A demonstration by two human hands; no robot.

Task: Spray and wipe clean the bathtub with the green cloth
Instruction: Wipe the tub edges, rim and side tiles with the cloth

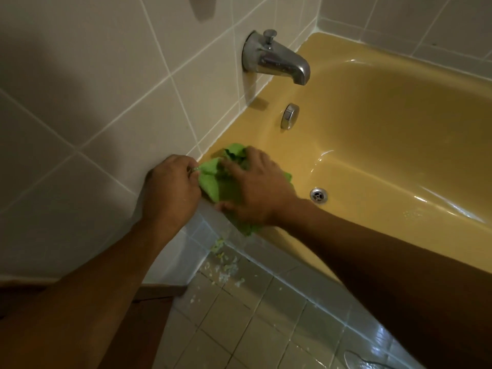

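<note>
The green cloth (214, 182) lies bunched on the near left corner of the yellow bathtub's rim (269, 123), against the tiled wall. My left hand (170, 186) pinches the cloth's left edge with curled fingers. My right hand (257, 189) lies on top of the cloth, fingers spread and curled over it, pressing it onto the rim. A tail of the cloth hangs over the tub's outer edge below my right wrist. No spray bottle is in view.
A chrome spout (277, 59) juts from the wall above the tub's end, with a round overflow knob (288, 115) below it and the drain (318, 194) on the tub floor. Pale crumbs (226, 265) litter the wet tiled floor beside the tub.
</note>
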